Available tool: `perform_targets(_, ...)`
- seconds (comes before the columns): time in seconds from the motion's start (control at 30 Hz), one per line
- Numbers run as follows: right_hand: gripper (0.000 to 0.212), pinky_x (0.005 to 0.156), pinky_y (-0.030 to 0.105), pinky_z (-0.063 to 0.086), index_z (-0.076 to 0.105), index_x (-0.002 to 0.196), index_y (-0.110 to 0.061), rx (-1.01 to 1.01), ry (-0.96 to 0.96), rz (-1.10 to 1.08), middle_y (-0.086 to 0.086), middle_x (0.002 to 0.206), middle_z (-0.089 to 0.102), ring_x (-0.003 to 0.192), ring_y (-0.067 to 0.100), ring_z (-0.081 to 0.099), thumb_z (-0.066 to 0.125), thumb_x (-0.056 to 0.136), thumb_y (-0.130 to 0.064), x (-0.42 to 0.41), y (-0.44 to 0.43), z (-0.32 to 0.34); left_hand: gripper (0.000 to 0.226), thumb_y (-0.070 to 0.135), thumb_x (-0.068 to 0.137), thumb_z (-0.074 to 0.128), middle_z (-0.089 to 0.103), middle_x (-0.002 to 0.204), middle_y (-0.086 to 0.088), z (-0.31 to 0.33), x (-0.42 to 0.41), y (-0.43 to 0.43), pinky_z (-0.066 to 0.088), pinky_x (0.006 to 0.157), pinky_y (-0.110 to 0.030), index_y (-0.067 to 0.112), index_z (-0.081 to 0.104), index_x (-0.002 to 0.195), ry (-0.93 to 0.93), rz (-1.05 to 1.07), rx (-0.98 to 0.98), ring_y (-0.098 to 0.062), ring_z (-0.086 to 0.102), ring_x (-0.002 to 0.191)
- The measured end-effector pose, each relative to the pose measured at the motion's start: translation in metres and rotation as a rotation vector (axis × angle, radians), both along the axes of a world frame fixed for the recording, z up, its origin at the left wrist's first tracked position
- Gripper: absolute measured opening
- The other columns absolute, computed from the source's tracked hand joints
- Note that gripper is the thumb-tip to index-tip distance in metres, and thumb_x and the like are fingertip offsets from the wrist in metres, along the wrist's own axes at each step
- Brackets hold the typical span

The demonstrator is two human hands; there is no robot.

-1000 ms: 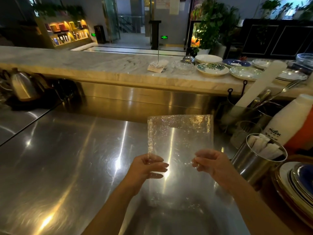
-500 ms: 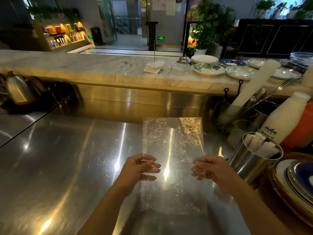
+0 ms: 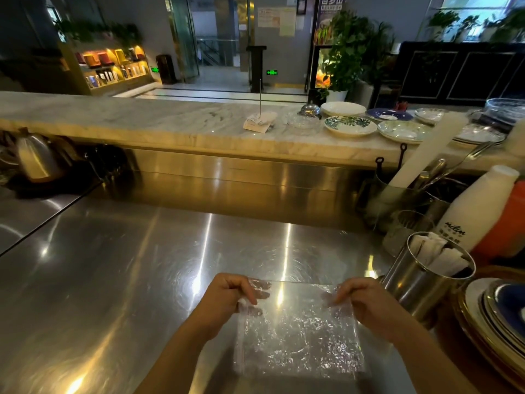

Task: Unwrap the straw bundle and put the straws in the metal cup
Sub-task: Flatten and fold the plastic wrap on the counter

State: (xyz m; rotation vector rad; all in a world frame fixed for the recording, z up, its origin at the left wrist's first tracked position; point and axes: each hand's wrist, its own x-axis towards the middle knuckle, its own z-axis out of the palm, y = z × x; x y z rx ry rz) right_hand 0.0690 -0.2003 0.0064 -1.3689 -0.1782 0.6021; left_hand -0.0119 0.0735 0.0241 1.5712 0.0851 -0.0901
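The shiny metal tabletop (image 3: 113, 280) holds a metal cup (image 3: 423, 282) of wrapped straws (image 3: 437, 254) near its right edge. The left hand (image 3: 227, 297) and right hand (image 3: 360, 302) pinch the far corners of a clear plastic wrap (image 3: 298, 334).

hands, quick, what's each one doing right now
Left hand: closed, pinching the clear plastic wrapper by its top left edge.
Right hand: closed, pinching the wrapper's top right edge.

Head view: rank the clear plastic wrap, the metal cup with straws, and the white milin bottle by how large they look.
1. Clear plastic wrap, largest, though nearest the camera.
2-3. White bottle and metal cup: look alike; not ranked.
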Motion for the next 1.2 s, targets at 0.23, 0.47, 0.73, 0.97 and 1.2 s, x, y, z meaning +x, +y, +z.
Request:
perform_targets(0.23,0.016,0.053,0.029,0.053,0.068,0.075,-0.002,-0.141,-0.126,-0.035,0.016,0.078,0.069,0.067,0.025,0.066,0.054,0.081,-0.002,-0.002,0.0,0.011,0.056,-0.023,0.076,0.029,0.071,0.102,-0.002,-0.006,0.004,0.012,0.058,0.072,-0.033,0.012,0.063,0.049,0.064,0.089,0.151,-0.023,0.066,0.095)
perform_targets(0.47,0.058,0.058,0.018,0.052,0.058,0.102,-0.039,-0.481,-0.566,0.178,0.0,0.084,0.061,0.065,0.005,0.063,0.046,0.082,0.014,-0.009,0.023,0.039,0.037,0.035,0.079,0.067,0.057,0.111,0.015,0.01,0.005,-0.008,0.044,0.077,-0.01,0.038,0.049,0.11,-0.002,-0.088,0.417,-0.005,0.056,0.104)
perform_targets(0.73,0.074,0.079,0.023,0.053,0.029,0.109,-0.071,-0.65,-0.924,0.333,-0.013,0.088,0.062,0.082,0.003,0.06,0.054,0.084,-0.006,-0.007,0.05,0.09,0.022,0.014,0.08,0.067,0.068,0.081,0.009,0.027,0.014,-0.05,0.054,0.088,-0.039,0.035,0.064,0.076,-0.076,-0.311,0.517,-0.008,0.066,0.083)
perform_targets(0.97,0.064,0.074,0.01,0.05,0.035,0.115,-0.053,-0.483,-0.768,0.159,-0.007,0.097,0.062,0.091,0.003,0.061,0.072,0.074,-0.021,-0.004,0.035,0.118,0.017,0.0,0.081,0.062,0.075,0.077,0.002,0.045,0.021,-0.036,0.055,0.063,-0.02,0.016,0.069,0.081,-0.191,-0.143,0.187,-0.013,0.069,0.074)
perform_targets(1.2,0.067,0.075,0.025,0.056,0.048,0.117,-0.031,-0.08,-0.404,-0.001,-0.001,0.098,0.071,0.093,0.017,0.067,0.081,0.059,-0.024,-0.012,0.029,0.094,0.012,0.001,0.077,0.062,0.076,0.077,-0.006,0.048,0.023,-0.03,0.057,0.057,-0.028,0.009,0.068,0.084,-0.233,0.008,-0.12,-0.02,0.071,0.072)
